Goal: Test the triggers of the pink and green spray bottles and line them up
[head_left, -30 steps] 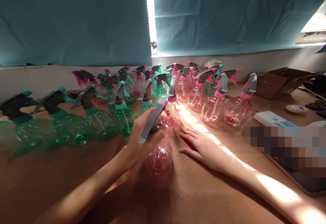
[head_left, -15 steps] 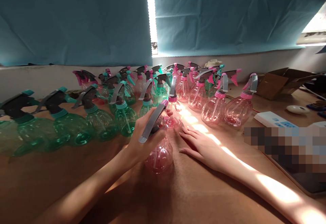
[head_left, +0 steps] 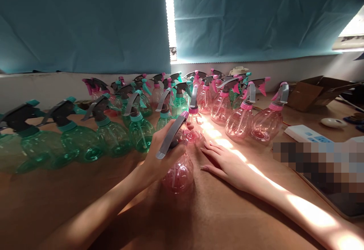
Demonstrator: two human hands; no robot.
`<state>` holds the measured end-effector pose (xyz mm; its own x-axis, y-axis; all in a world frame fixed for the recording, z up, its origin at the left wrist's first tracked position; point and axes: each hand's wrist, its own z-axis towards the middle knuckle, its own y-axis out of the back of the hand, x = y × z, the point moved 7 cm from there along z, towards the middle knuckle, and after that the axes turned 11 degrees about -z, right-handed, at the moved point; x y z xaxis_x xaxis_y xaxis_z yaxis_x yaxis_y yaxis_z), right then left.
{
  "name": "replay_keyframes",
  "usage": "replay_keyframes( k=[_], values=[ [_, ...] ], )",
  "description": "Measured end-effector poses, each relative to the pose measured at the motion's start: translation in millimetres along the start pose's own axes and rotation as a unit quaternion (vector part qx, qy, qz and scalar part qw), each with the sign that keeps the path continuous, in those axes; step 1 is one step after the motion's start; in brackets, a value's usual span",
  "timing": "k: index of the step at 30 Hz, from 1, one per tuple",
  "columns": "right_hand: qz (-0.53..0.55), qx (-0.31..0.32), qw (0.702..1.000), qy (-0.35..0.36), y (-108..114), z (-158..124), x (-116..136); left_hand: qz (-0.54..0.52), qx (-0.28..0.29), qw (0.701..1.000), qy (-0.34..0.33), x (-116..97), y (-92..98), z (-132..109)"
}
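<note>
My left hand (head_left: pixel 163 151) is wrapped round the neck of a pink spray bottle (head_left: pixel 178 176) that stands upright on the brown table (head_left: pixel 222 219). Its grey and pink spray head (head_left: pixel 172 136) rises above my fingers. To the right, my right hand (head_left: pixel 223 161) lies on the table with its fingers spread and nothing in it. Just behind the held bottle stands another pink spray bottle (head_left: pixel 193 128), partly hidden by my left fingers.
Green spray bottles (head_left: pixel 81 144) line the left, pink ones (head_left: pixel 240 123) the right, and several more crowd the back. At the right are a cardboard box (head_left: pixel 305 94), a white computer mouse (head_left: pixel 333 122), a white power strip (head_left: pixel 305 134) and a blurred-out patch.
</note>
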<state>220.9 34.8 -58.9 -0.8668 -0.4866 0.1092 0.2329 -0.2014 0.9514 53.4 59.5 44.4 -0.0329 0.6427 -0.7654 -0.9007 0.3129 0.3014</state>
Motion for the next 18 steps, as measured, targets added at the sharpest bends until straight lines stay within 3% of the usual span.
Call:
replay_keyframes(
  k=[18],
  values=[
    [0.002,-0.011,1.000,0.007,1.5,0.8,1.1,-0.008,-0.010,1.000,0.000,-2.0,-0.6,1.6]
  ],
)
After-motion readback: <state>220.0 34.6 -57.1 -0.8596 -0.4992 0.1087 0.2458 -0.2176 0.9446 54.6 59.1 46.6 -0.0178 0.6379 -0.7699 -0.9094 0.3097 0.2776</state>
